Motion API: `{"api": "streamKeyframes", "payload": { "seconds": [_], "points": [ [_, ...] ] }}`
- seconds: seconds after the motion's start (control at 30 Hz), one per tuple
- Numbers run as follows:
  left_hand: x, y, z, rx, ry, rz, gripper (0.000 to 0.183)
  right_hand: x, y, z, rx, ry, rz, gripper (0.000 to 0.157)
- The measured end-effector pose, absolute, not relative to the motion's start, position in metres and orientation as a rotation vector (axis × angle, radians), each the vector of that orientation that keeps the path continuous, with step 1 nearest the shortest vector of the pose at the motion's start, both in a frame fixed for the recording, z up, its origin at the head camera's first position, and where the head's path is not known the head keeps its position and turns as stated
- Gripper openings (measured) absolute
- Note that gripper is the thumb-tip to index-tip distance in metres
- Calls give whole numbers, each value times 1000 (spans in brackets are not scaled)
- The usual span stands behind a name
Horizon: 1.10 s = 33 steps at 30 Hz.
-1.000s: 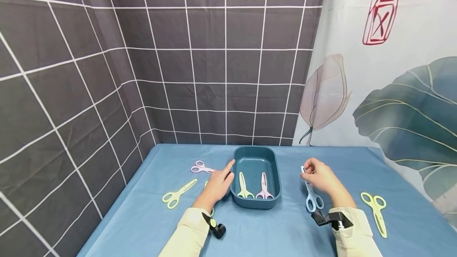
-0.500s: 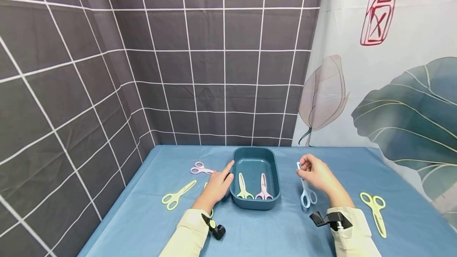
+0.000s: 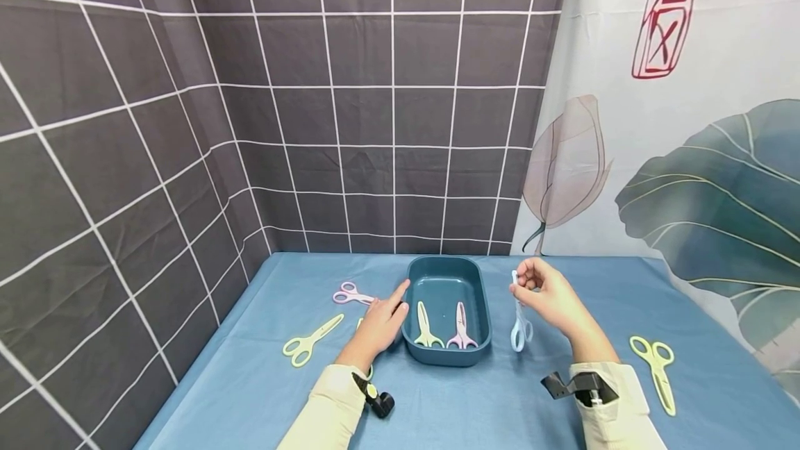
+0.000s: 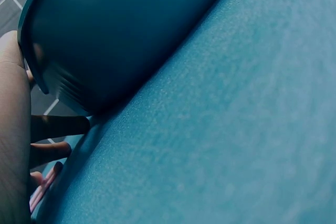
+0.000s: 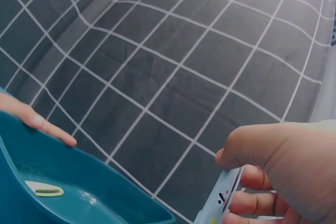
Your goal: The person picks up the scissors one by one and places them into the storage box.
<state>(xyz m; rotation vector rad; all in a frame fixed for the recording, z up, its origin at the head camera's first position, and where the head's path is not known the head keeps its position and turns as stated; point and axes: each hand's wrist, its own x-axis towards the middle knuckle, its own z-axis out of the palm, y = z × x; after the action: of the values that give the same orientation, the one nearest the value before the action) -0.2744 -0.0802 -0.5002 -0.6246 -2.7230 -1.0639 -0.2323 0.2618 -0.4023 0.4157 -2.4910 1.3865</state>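
Observation:
My right hand [image 3: 548, 296] pinches a pair of light blue scissors [image 3: 520, 325] by the blade end, handles hanging down, to the right of a teal box [image 3: 447, 357]. Close up in the right wrist view, the blade [image 5: 216, 199] with a small printed design sits between thumb and fingers. My left hand [image 3: 378, 323] touches the box's left side with its fingers extended; in the left wrist view these fingers [image 4: 60, 125] lie by the box wall. Inside the box are yellow-green scissors [image 3: 426, 328] and pink scissors [image 3: 462, 328].
Pink scissors [image 3: 351, 294] and yellow scissors [image 3: 312, 340] lie left of the box. Another yellow pair is mostly hidden under my left hand. At the far right lie more yellow scissors [image 3: 656, 370]. A blue cloth [image 3: 475, 412] covers the table, with a grid-patterned curtain [image 3: 369, 117] behind.
My right hand has lifted the blue scissors and carried them left toward the box; they now hang more upright. My left hand and the box have stayed put.

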Motion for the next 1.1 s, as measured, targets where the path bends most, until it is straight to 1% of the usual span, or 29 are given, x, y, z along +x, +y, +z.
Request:
{"api": "streamKeyframes", "payload": {
  "seconds": [0.7,1.1],
  "points": [
    [-275,-79,-501,-600,-2747,-1046,52,-219,233,-384,547,-2093,1590,24],
    [-273,-80,-498,-615,-2740,-1060,52,-223,215,-389,451,-1945,1693,28]
  ]
}}
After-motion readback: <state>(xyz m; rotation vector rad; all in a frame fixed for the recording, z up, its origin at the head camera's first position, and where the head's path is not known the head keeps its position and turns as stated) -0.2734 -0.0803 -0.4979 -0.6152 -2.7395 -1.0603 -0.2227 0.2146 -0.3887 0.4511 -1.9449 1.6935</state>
